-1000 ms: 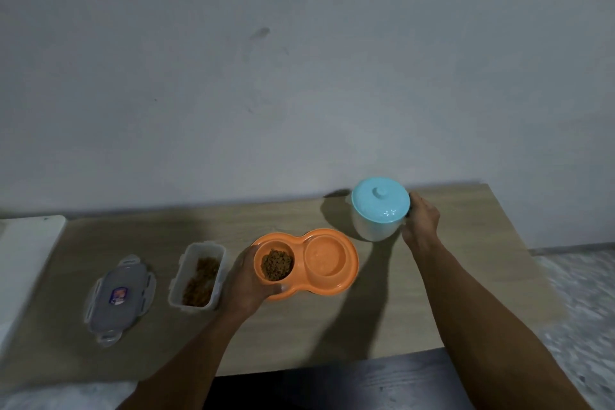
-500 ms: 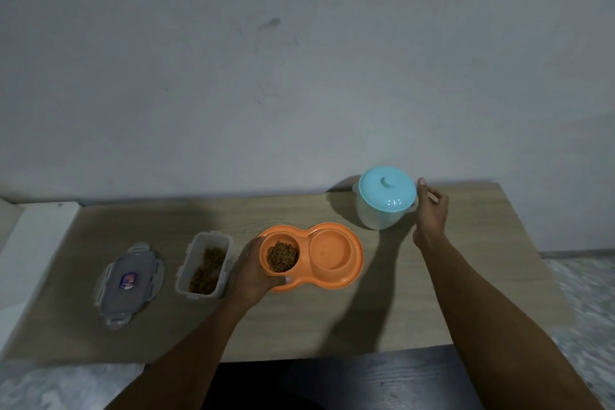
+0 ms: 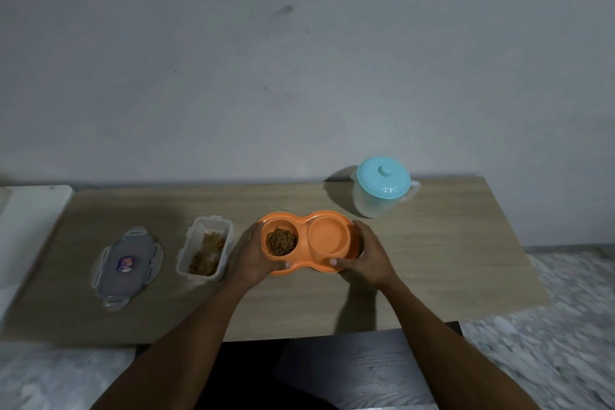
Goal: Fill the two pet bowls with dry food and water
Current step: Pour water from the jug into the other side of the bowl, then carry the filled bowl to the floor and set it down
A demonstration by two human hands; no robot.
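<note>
1. My left hand (image 3: 251,255) holds the left end of the orange double bowl (image 3: 309,269), with its thumb on the front rim.
2. My right hand (image 3: 369,255) holds the right end the same way.
3. The bowl sits near the middle of the wooden table (image 3: 432,260).
4. The left cup has brown dry food (image 3: 281,241) in it.
5. The right cup (image 3: 329,238) looks orange inside. I cannot tell if it has water.
6. The jug (image 3: 379,203) with a blue lid stands upright behind the bowl, to the right and apart from it.
7. The open food box (image 3: 204,248) stands just left of my left hand.
8. The box lid (image 3: 128,265) lies flat further left.
</note>
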